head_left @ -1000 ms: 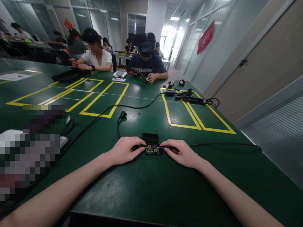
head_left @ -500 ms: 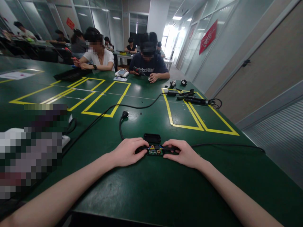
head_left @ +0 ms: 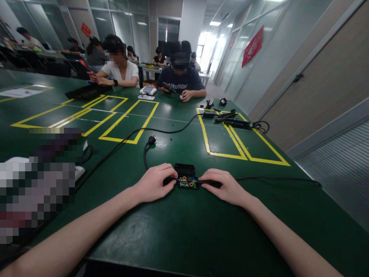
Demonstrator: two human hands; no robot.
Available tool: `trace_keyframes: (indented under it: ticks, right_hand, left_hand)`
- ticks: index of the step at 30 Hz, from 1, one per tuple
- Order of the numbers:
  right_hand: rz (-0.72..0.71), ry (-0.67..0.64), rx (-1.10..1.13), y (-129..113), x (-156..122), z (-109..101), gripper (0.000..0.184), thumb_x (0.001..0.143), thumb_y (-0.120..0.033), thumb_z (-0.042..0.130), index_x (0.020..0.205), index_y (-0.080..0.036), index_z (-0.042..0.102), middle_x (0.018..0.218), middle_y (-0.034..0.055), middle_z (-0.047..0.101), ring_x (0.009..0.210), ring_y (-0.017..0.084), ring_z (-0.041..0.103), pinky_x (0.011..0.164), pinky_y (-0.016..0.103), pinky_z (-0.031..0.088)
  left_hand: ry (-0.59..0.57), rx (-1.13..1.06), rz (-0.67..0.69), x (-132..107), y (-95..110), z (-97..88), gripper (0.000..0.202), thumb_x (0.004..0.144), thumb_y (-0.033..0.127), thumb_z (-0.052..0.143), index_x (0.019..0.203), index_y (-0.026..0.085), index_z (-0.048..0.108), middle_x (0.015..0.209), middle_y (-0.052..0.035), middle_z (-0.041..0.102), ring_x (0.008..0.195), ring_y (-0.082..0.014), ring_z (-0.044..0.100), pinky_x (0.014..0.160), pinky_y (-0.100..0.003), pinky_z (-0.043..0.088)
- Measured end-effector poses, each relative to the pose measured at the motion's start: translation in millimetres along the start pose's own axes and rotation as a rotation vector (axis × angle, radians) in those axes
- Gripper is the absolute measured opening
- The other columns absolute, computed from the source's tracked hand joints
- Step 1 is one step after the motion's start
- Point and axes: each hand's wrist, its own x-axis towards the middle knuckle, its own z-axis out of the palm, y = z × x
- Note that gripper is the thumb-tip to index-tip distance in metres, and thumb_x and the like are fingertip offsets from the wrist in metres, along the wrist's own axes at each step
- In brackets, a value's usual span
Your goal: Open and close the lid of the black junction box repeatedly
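A small black case [head_left: 187,187] lies uncovered on the table, a green circuit board [head_left: 184,183] with copper-coloured rings and coloured wires inside it. My left hand [head_left: 158,182] pinches the black cable at the case's left end. On the other side, my right hand [head_left: 223,185] grips the thick sleeve of the right cable [head_left: 213,183]. Just behind the case rests a black cover [head_left: 185,169], its hollow side facing up. From behind my left hand, a cord leads to a black power plug [head_left: 152,140].
A long black cable [head_left: 115,148] crosses the green table [head_left: 184,238]. Yellow tape rectangles [head_left: 245,157] mark its surface. Black tools and cables [head_left: 236,122] lie at the far right. Two people sit opposite, beside a white device [head_left: 148,90]. Blurred-out items occupy the left edge.
My left hand has shifted slightly left and my right fingers have drawn back a little from the case, showing more of its ends. Both hands keep hold of the cables.
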Motion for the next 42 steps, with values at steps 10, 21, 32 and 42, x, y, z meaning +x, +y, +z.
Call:
trace_keyframes:
  ticks: [10, 21, 32, 42]
  right_hand:
    - [0.000, -0.141, -0.207, -16.6, 6.2, -6.5, 0.008, 0.093, -0.016, 0.068, 0.099, -0.021, 0.072, 0.105, 0.0077, 0.073, 0.095, 0.021, 0.069, 0.081, 0.033, 0.057]
    - [-0.053, -0.143, -0.327, -18.1, 8.8, 3.7, 0.016, 0.099, -0.013, 0.058, 0.097, -0.021, 0.072, 0.101, 0.0082, 0.072, 0.089, 0.021, 0.069, 0.076, 0.031, 0.056]
    - [0.150, 0.026, -0.044, -18.5, 5.0, 13.8, 0.021, 0.100, -0.027, 0.059, 0.088, -0.019, 0.075, 0.099, 0.0085, 0.073, 0.090, 0.022, 0.068, 0.081, 0.034, 0.056]
    - [0.541, 0.235, -0.115, -2.7, 42.5, 38.6, 0.021, 0.088, -0.038, 0.068, 0.097, -0.023, 0.078, 0.079, 0.0005, 0.066, 0.064, 0.016, 0.057, 0.060, 0.028, 0.040]
  left_hand:
    - [-0.027, -0.039, 0.007, -0.9, -4.6, 0.6, 0.010, 0.096, 0.017, 0.057, 0.100, 0.020, 0.066, 0.099, -0.0042, 0.068, 0.088, -0.0181, 0.064, 0.078, -0.029, 0.052]
    - [-0.014, 0.011, 0.054, 4.3, -13.4, 4.0, 0.018, 0.102, 0.022, 0.052, 0.092, 0.019, 0.067, 0.097, -0.0064, 0.069, 0.093, -0.0201, 0.063, 0.083, -0.031, 0.053]
    - [0.041, -0.019, 0.043, 4.8, -14.5, 3.7, 0.024, 0.102, 0.024, 0.053, 0.086, 0.019, 0.070, 0.090, -0.0055, 0.070, 0.087, -0.0187, 0.064, 0.079, -0.031, 0.051]
    - [0.126, -0.003, -0.182, 13.7, -27.2, 7.6, 0.019, 0.095, 0.025, 0.064, 0.107, 0.017, 0.076, 0.101, -0.0069, 0.069, 0.099, -0.0237, 0.064, 0.089, -0.037, 0.053]
